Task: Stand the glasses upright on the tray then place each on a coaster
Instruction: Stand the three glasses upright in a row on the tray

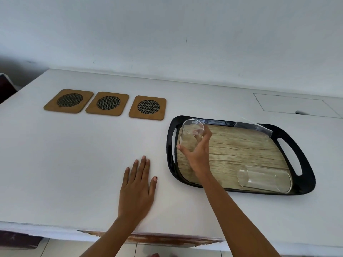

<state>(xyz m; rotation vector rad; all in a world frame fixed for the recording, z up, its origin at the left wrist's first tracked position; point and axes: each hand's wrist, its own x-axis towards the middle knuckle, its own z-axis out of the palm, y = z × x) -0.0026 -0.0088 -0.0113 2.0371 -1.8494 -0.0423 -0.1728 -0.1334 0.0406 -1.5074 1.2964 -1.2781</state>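
Black-rimmed tray (pixel 304 160) with wood-grain floor sits at 3 o'clock. On it, 3 clear glasses: 1 upright at its 10 o'clock corner (pixel 191 134), 1 lying at 6 o'clock (pixel 264 179), 1 tipped on the 1 o'clock rim (pixel 253 127). 3 bamboo coasters (pixel 107 103) line up at 10 o'clock.

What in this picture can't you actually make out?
All in the one head view:
- Whether the held glass touches the tray: the right hand covers its base.
- The far glass: clear glass against the black rim, so its outline and mouth direction are unclear.
- The dark object at the left edge: cut off.
- The left hand palm: pressed flat on the counter.
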